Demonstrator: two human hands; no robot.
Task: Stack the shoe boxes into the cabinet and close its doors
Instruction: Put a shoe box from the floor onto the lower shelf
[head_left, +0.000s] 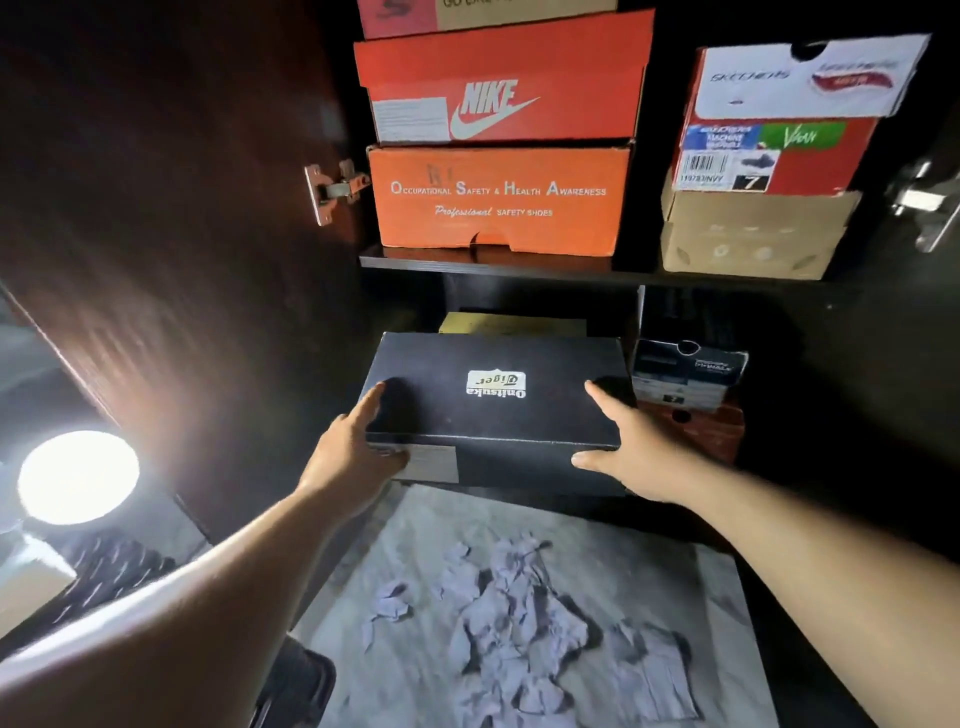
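Observation:
A black shoe box (493, 410) with a white logo on its lid sits at the mouth of the cabinet's lower compartment. My left hand (353, 447) holds its left front corner, fingers along the side and thumb across the front label. At the right front corner my right hand (623, 441) does the same, fingers laid on the lid and thumb on the front face. On the upper shelf (493, 262) stand an orange safety-shoe box (498, 197) with a red Nike box (504, 88) on top. To their right a white and red box (779, 119) sits on a brown box (753, 234).
The left cabinet door (171, 260) stands open with a metal hinge (332, 189); another hinge (924, 202) shows at the right. Dark boxes (685, 374) are stacked low right inside. Crumpled paper (519, 613) lies on the grey floor. A bright lamp (78, 475) glares at the left.

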